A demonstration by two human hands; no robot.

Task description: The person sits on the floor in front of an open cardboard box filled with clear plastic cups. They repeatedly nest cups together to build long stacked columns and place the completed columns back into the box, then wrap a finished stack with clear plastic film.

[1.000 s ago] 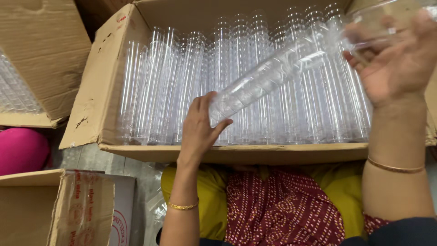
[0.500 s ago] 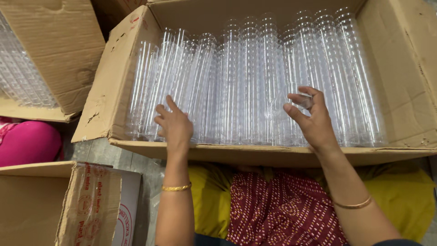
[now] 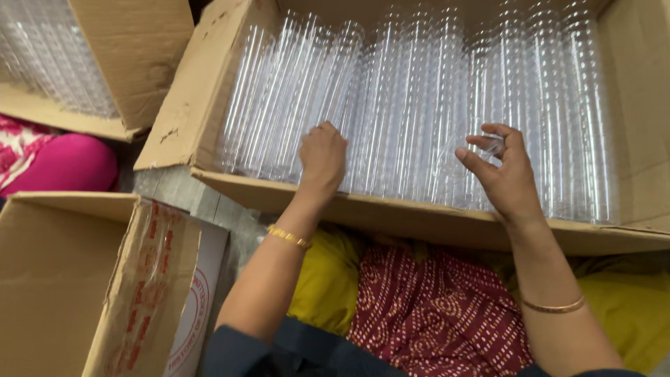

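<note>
A big open cardboard box [image 3: 183, 119] lies in front of me, filled with long stacks of clear plastic cups [image 3: 419, 98] laid side by side. My left hand [image 3: 322, 159] reaches in over the near wall with its fingers curled down onto the near end of one stack. My right hand [image 3: 501, 173] hovers over the stacks further right, thumb and fingers pinching the rim of a single clear cup [image 3: 488, 144]. A gold bangle sits on each wrist.
A second cardboard box [image 3: 132, 49] with more clear cups stands at the upper left. A closed printed carton [image 3: 105, 279] is at the lower left. A pink cushion [image 3: 66, 164] lies between them. My lap in yellow and red cloth [image 3: 419, 307] is under the box edge.
A second ago both hands held a long cup stack above the box. It now lies among the others. Both hands have come down to the near ends of the stacks.
</note>
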